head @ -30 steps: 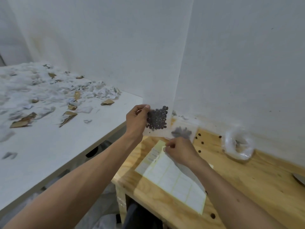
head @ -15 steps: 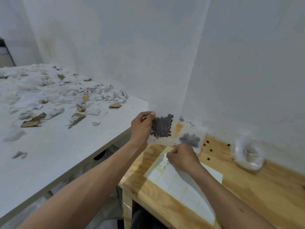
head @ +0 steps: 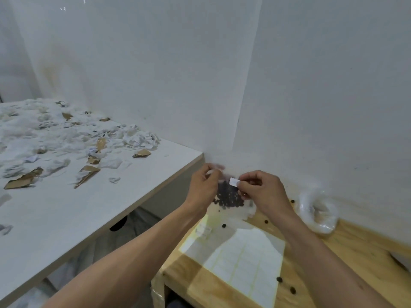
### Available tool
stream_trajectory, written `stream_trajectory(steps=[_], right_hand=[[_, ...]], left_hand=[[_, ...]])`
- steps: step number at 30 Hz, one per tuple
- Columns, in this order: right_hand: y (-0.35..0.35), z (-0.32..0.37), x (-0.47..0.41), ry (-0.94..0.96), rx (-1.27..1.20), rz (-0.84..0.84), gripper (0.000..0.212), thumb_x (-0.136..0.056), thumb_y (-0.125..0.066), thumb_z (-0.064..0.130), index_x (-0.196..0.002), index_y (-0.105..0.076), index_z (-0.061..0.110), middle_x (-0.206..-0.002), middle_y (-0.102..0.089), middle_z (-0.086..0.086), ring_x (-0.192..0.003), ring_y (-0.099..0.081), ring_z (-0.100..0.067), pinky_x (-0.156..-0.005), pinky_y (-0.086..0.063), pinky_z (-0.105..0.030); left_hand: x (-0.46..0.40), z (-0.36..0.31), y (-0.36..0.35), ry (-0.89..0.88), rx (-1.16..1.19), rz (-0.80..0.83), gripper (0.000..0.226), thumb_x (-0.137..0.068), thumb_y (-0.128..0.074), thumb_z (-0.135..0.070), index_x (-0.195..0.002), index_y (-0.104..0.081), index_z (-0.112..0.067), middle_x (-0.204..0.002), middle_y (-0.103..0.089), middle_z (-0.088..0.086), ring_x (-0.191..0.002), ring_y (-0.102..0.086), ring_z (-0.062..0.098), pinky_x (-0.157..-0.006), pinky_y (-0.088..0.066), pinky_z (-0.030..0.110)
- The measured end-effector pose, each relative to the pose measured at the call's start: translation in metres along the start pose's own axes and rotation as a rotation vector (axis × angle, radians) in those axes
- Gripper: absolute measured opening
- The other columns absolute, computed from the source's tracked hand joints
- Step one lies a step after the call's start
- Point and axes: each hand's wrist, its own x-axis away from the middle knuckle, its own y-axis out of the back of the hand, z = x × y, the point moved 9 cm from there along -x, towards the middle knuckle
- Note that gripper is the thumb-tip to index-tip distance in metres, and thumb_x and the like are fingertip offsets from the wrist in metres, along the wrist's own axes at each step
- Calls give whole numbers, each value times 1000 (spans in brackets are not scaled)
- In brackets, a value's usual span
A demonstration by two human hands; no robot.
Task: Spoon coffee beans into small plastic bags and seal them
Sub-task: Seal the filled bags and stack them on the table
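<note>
The right hand (head: 264, 192), which a second ago was down on the label sheet (head: 242, 258) picking at its edge, has come up to the centre of the frame and now pinches a small white sticker (head: 233, 181) between thumb and forefinger. The left hand (head: 203, 187) is closed on the upper left corner of the small plastic bag (head: 231, 197), holding it up just above the near corner of the wooden desk (head: 355, 258); the dark coffee beans (head: 229, 196) sit heaped in the bag's lower part. The sticker hangs right at the bag's top edge, between the two hands, though blur hides whether it touches the plastic yet. Judging by this, filling is done for this bag and sealing is the step in hand: the mouth needs folding and the sticker pressing across it.

Below the hands the label sheet lies flat on the desk, a peeled patch showing at its upper left. Loose beans are scattered over the wood around it. To the right, against the wall, sits a rolled-down clear bag (head: 318, 214). The white desk (head: 66, 207) at left carries torn paper and cardboard scraps (head: 66, 138), well apart from the work. Nothing blocks the hands; the risk I see is the limp bag tipping beans out while the sticker goes on.
</note>
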Motion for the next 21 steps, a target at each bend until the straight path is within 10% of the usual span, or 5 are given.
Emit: stream_trajectory(steps=[8,13,21], right_hand=[[50,16,-5,140,9,-149,7,-88,-79,15,-90,-78,22,-74,-77,6,-68,-73,-8,-70,-61,-23],[60,13,-3,144,23,-162,6,-89,-79,18,-91,-78,24,-75,-76,10,-69,-72,-4,-70,-59,-18],[62,10,-1,149,-4,-175,6,-88,-80,17,-89,-78,22,-73,-76,6,-67,-72,-4,-63,-55,-13]], left_hand=[[10,-7,-43,5,92,16,22,-101,-60,-37,-97,-72,-19,-94,-78,6,-88,-75,22,-67,-57,27],[13,-10,-56,12,32,42,22,-97,-64,-46,-96,-73,-26,-93,-79,-2,-99,-72,16,-91,-53,38],[21,-14,-63,-2,59,50,12,-91,-74,-39,-87,-75,-27,-88,-79,-2,-83,-75,9,-72,-49,23]])
